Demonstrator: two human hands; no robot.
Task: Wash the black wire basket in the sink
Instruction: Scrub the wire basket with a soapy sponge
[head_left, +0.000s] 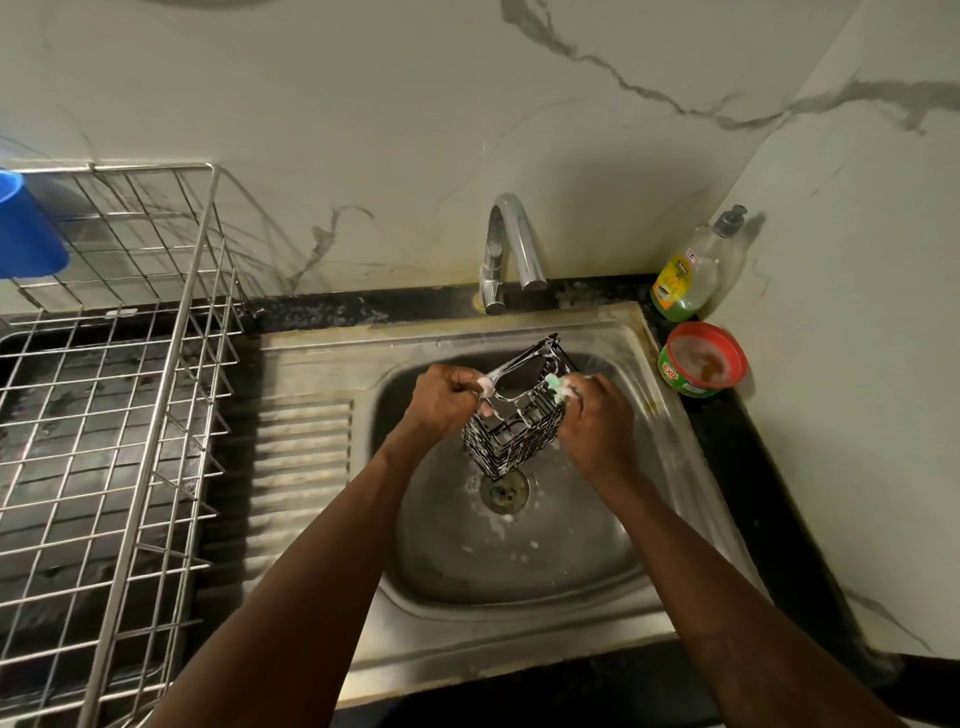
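The left hand (447, 400) pinches the soapy top rim of the black wire basket (511, 441) at its left corner, with the fingers curled round the wire and white foam on the fingertips. The right hand (597, 421) is curled round a small green scrub pad (555, 387) and presses it against the right side of the same rim. Between the two hands the basket hangs tilted over the bowl of the stainless steel sink (519, 566). Its open top faces up and toward the far side, and its lowest corner is just above the round metal drain (504, 491). Streaks of lather cover the rim and the wires. Bits of foam lie on the wet bottom of the bowl around the drain.

To the left of the bowl is the sink's ribbed steel draining board (301, 467). At the far edge, a curved chrome tap (511, 244) rises from the black stone desk (779, 493), with its spout pointing down at the far rim of the sink; I cannot tell whether water is running.

In the far right corner of the desk stands a clear plastic pump bottle of green dish liquid (685, 275). Just near of it sits a round green tub with a red rim (704, 358), which is open on top.

On the left, a large steel wire dish rack (130, 364) stands on the desk. A blue plastic cup (26, 228) shows at the rack's far left edge. White marble-patterned wall panels with grey veins (363, 104) close off the far and right sides.
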